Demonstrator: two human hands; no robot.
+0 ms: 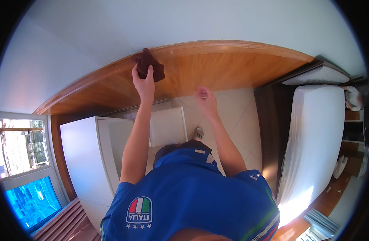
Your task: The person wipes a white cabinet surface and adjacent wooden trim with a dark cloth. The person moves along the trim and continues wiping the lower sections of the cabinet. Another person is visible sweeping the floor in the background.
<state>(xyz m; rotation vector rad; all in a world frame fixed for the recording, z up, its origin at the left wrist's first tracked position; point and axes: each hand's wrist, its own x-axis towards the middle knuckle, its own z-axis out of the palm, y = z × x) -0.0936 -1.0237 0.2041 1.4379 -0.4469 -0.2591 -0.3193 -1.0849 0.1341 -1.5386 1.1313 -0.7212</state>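
Observation:
My left hand (145,81) grips a bunched dark maroon cloth (147,64) between thumb and fingers. The cloth lies against the wood wall panel (202,70), its upper tip reaching the moulded wooden trim (208,46) along the panel's top. Lower and to the right, my right hand (206,98) is raised in front of the panel's bottom edge, apart from the cloth. Its fingers are loosely curled and slightly blurred, with a gap beside the thumb and nothing visible in the grasp.
Below my left arm stand a white cabinet (79,150) and a low white panel or drawer (166,126). A window (21,144) is at left above pink fabric (67,223). At right are a dark wooden bed frame (270,129), white mattress (314,135) and another person (353,98).

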